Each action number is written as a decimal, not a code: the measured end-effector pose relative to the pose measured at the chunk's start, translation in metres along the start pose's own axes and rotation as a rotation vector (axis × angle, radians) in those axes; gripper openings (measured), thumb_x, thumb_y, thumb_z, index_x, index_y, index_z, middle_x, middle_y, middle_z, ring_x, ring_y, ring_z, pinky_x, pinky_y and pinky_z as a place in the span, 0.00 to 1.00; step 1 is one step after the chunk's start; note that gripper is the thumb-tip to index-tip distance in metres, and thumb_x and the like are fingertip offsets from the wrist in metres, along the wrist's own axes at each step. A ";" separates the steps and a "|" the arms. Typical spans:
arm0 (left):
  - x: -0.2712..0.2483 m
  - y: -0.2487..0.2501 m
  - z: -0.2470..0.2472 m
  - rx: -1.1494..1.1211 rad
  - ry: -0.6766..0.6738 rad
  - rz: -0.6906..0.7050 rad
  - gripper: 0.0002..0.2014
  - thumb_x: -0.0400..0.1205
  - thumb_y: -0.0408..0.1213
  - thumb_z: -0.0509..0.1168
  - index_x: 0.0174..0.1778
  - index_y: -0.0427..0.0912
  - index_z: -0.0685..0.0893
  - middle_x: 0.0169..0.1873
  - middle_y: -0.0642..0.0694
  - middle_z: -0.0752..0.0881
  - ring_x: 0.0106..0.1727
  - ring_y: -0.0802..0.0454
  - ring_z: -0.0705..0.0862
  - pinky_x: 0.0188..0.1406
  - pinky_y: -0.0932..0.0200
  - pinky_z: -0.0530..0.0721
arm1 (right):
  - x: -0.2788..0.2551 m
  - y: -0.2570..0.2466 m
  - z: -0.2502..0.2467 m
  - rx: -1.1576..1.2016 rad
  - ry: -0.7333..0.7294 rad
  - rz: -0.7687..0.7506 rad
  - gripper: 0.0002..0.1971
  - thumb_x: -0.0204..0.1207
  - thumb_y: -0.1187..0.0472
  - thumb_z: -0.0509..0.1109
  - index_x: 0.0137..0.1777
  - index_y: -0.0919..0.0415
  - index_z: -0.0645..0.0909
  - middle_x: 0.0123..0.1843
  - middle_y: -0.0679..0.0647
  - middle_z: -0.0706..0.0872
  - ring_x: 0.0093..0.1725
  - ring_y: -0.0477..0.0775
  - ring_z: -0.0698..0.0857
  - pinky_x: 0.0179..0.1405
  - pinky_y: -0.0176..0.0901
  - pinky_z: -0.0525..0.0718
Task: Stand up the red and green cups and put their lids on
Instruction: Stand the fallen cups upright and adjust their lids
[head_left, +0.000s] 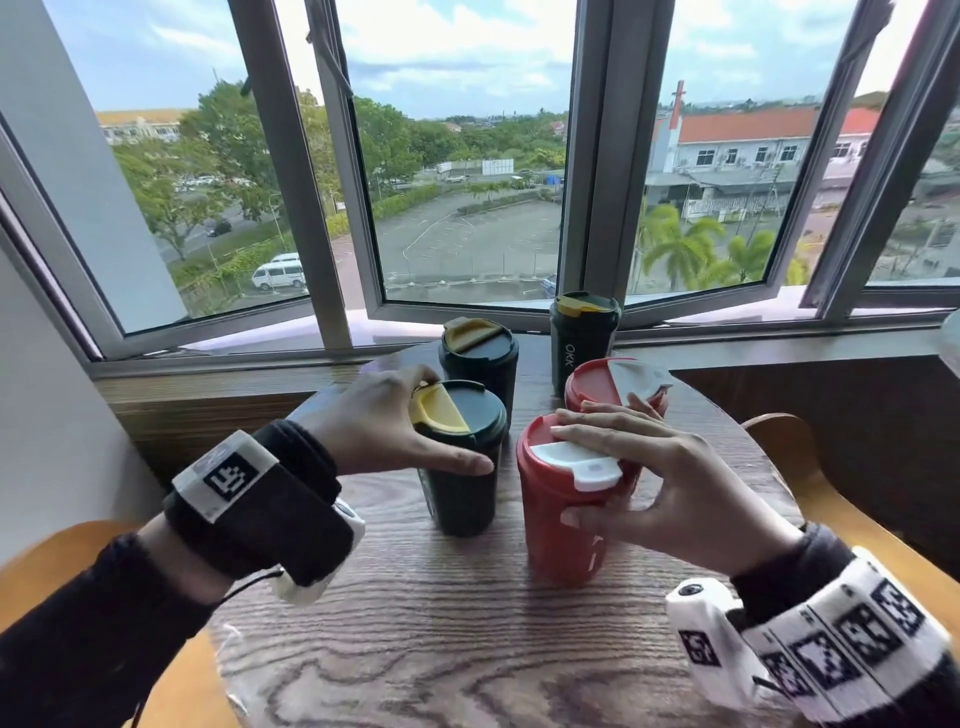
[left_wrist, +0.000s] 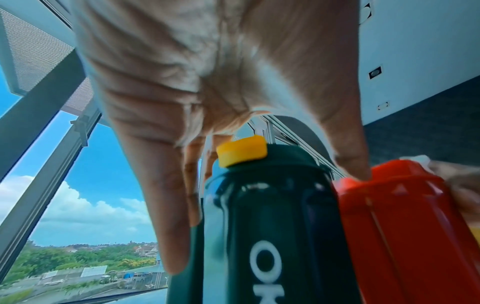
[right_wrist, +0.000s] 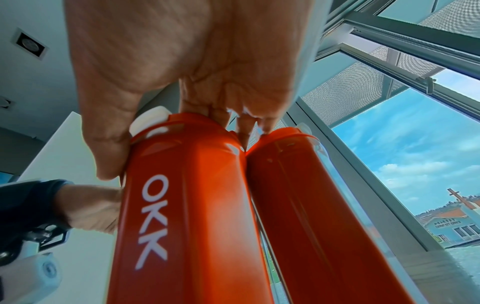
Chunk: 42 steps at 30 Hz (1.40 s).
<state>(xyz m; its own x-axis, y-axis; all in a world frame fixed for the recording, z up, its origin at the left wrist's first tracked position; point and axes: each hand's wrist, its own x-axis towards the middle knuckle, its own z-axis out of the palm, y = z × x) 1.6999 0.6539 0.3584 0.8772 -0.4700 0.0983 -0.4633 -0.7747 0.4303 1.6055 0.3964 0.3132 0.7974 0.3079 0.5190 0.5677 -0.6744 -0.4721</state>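
Note:
On the round wooden table (head_left: 467, 649) a dark green cup (head_left: 462, 493) stands upright with its yellow-flapped green lid (head_left: 460, 415) on top. My left hand (head_left: 363, 421) spans that lid, thumb (head_left: 457, 460) along the front rim and fingers (left_wrist: 161, 195) down the far side. Right beside it a red cup (head_left: 563, 540) stands upright, wearing a red lid (head_left: 540, 441) with a white flap. My right hand (head_left: 649, 467) lies over this lid, its thumb (right_wrist: 103, 148) pressing the cup's side just under the rim. The red cup (right_wrist: 187, 205) reads OKK.
Behind stand two more lidded green cups (head_left: 480, 364) (head_left: 584, 338) and a second lidded red cup (head_left: 608, 384), touching the near red one. The windowsill and open window frames lie beyond. Wooden chairs sit at right (head_left: 831, 493) and left (head_left: 67, 551).

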 end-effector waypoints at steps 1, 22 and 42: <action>0.002 0.002 -0.006 -0.017 0.004 -0.012 0.49 0.53 0.75 0.69 0.65 0.49 0.73 0.54 0.53 0.83 0.52 0.55 0.81 0.44 0.65 0.76 | 0.000 0.000 0.000 -0.001 0.001 -0.001 0.33 0.60 0.39 0.77 0.67 0.47 0.81 0.70 0.36 0.79 0.73 0.33 0.71 0.77 0.41 0.68; 0.114 -0.010 -0.020 -0.520 -0.247 -0.279 0.21 0.82 0.38 0.63 0.71 0.43 0.69 0.67 0.34 0.76 0.43 0.36 0.86 0.39 0.46 0.88 | 0.001 0.002 0.001 -0.011 0.005 -0.011 0.33 0.61 0.41 0.79 0.67 0.47 0.81 0.70 0.36 0.79 0.74 0.34 0.72 0.76 0.39 0.68; 0.103 -0.018 -0.019 -0.410 -0.092 -0.214 0.16 0.83 0.37 0.62 0.66 0.40 0.76 0.43 0.43 0.84 0.35 0.44 0.87 0.29 0.56 0.90 | 0.000 0.001 0.000 0.000 -0.005 0.002 0.33 0.61 0.41 0.79 0.68 0.48 0.80 0.70 0.35 0.79 0.73 0.34 0.72 0.75 0.37 0.69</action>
<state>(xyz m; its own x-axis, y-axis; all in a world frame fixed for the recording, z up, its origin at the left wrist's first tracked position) 1.8009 0.6282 0.3779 0.9242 -0.3678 -0.1027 -0.1693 -0.6357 0.7531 1.6064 0.3959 0.3126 0.7996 0.3097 0.5145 0.5659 -0.6753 -0.4730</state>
